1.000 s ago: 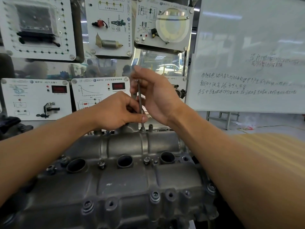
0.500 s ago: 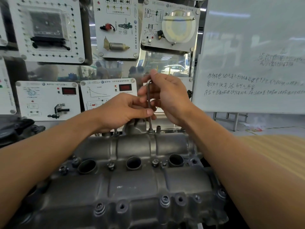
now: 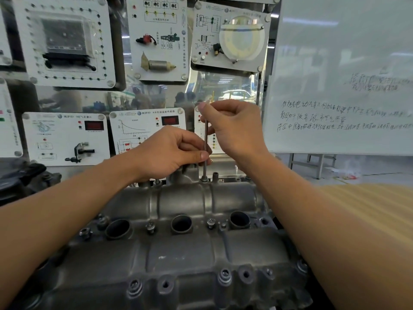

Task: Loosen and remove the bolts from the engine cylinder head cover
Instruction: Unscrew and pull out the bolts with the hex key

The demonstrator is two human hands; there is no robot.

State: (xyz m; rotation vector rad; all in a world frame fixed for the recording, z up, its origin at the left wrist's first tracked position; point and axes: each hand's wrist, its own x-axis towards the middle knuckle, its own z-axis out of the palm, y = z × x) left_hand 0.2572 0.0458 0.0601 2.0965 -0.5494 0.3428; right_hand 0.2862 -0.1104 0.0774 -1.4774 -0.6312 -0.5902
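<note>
Head view, looking down over both forearms. The cylinder head cover (image 3: 178,253) fills the lower centre: grey cast metal, with three round wells across its middle.

A thin key (image 3: 205,142) stands upright, its lower tip seated in the far-edge bolt (image 3: 203,179), just beside a short upright tube.

My left hand (image 3: 169,153) has its fingers curled, thumb and forefinger pinching the key's lower shaft just above the cover. My right hand (image 3: 234,128) has its fingers closed round the key's top end, with the forefinger tip at the very top.

I see middle-row bolts (image 3: 150,227) seated between the wells. In the near-edge bosses (image 3: 224,277) some hold bolt heads and at least one looks like an open hole.

Behind are white training panels (image 3: 67,41) with sensors and red displays. A whiteboard (image 3: 335,63) with handwriting stands to the right. Striped tan cloth (image 3: 368,220) shows at lower right, blurred.
</note>
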